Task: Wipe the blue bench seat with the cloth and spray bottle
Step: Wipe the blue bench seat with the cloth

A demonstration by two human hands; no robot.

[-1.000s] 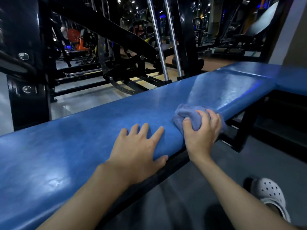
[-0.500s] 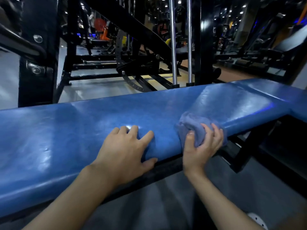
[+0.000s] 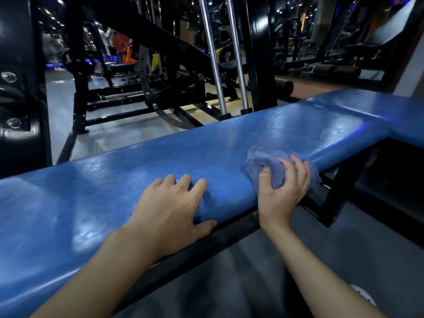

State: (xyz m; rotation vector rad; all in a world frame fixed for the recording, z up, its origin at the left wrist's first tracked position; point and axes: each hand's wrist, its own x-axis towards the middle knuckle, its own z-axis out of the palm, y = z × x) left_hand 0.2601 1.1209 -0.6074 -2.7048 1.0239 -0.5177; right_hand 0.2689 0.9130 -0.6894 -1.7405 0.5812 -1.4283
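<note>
My right hand (image 3: 282, 191), clutching the cloth (image 3: 260, 158), has rolled onto the seat (image 3: 137, 161)'s front edge, so wiping continues; my left hand (image 3: 169, 210) stays flat.

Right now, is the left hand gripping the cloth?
No, the right hand grips the bunched cloth at the near edge of the blue bench seat, while the left hand rests flat on it, holding nothing.

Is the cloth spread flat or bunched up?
Bunched up: the cloth is crumpled in the right hand against the bench seat's front edge.
</note>
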